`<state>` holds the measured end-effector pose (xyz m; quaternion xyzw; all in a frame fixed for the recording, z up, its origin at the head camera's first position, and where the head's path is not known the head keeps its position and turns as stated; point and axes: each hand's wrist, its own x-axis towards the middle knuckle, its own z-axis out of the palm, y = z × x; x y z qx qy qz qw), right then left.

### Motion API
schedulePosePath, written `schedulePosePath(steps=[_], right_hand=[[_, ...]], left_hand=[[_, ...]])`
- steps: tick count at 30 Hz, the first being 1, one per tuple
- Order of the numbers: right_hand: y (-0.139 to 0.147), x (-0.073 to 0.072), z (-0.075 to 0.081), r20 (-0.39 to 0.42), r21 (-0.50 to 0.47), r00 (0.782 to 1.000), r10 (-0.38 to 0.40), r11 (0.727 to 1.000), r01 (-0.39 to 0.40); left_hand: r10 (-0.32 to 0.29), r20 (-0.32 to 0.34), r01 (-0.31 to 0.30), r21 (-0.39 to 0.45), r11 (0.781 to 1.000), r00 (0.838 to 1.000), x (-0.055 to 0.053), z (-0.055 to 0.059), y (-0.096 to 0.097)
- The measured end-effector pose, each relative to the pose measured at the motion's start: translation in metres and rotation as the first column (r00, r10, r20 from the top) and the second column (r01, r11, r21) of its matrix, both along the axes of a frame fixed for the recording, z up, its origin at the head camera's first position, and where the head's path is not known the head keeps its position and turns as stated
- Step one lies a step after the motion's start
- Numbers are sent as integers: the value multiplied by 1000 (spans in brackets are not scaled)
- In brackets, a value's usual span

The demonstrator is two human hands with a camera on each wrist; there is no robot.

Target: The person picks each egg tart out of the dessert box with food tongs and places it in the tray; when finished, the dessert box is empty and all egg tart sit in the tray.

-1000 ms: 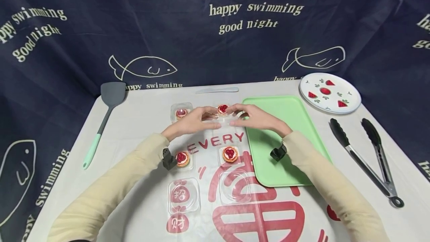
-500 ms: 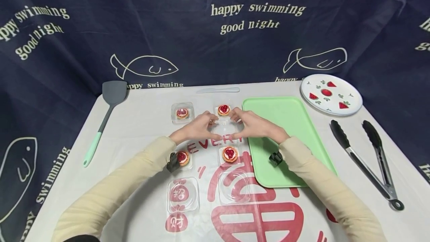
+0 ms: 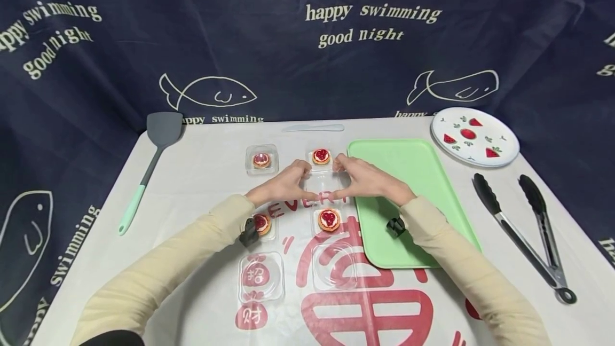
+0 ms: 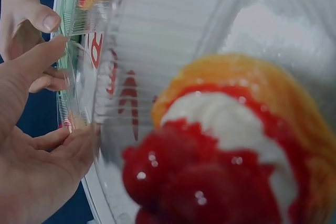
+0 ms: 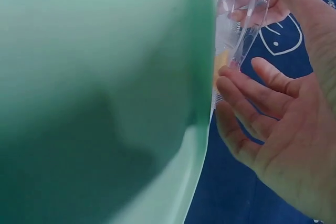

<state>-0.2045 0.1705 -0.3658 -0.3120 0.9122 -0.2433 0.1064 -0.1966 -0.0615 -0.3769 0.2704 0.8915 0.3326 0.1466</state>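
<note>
Fingers lower now, around container.

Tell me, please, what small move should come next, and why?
Probably lower the clear lid toward the person onto the table: the left hand and right hand hold it in front of a tart, and the two nearer lids lie that way.
</note>
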Motion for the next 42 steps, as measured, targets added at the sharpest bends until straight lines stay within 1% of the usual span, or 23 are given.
schedulePosePath(steps=[3, 7, 10, 11, 13, 15, 17, 20, 22, 24, 28, 33, 36, 38, 40, 42], right_hand=[[-1, -1, 1, 14, -1, 1000, -7, 1000, 7], [-1, -2, 2, 23, -31, 999, -27, 999, 28], [-2, -3, 4, 8, -64, 999, -43, 997, 43], [-3, -4, 5, 2, -75, 999, -48, 996, 48], [-5, -6, 6, -11, -93, 998, -67, 994, 65], [-9, -8, 9, -17, -115, 996, -85, 990, 83], [-15, -10, 13, -18, -131, 995, -99, 987, 96], [-25, -11, 19, -15, -148, 994, -105, 984, 101], [-32, -12, 23, -10, -153, 995, -96, 984, 93], [-39, -13, 25, -4, -160, 997, -79, 984, 78], [-52, -17, 28, 10, -173, 999, -48, 984, 49], [-67, -24, 30, 45, -206, 999, -28, 978, 36], [-78, -30, 30, 71, -210, 997, -11, 977, 26], [-86, -34, 31, 88, -197, 996, 4, 980, 14], [-95, -38, 32, 99, -168, 995, 23, 986, -6], [-105, -43, 33, 108, -133, 993, 44, 991, -29]], left_hand=[[1, 18, -1, -1, 1000, 1000, 0, 1, -3], [12, 35, -10, -53, 999, 999, 2, 6, -9], [21, 42, -18, -76, 997, 999, 6, 12, -17], [22, 38, -19, -65, 998, 999, 7, 14, -20], [43, 20, -42, -26, 999, 999, 8, 19, -28], [86, -12, -85, 36, 996, 996, 7, 22, -38], [142, -39, -137, 100, 985, 989, 5, 24, -50], [230, -62, -218, 154, 964, 971, -2, 24, -69], [269, -61, -257, 161, 953, 961, -7, 21, -81], [297, -55, -286, 151, 946, 953, -11, 16, -92], [326, 3, -323, 133, 937, 945, -18, 5, -107], [347, 72, -354, 146, 924, 935, -26, -8, -112], [352, 110, -367, 181, 913, 930, -29, -16, -111], [347, 129, -368, 207, 906, 929, -30, -21, -112], [341, 139, -366, 229, 902, 930, -31, -26, -112], [337, 120, -357, 254, 899, 934, -31, -30, -113]])
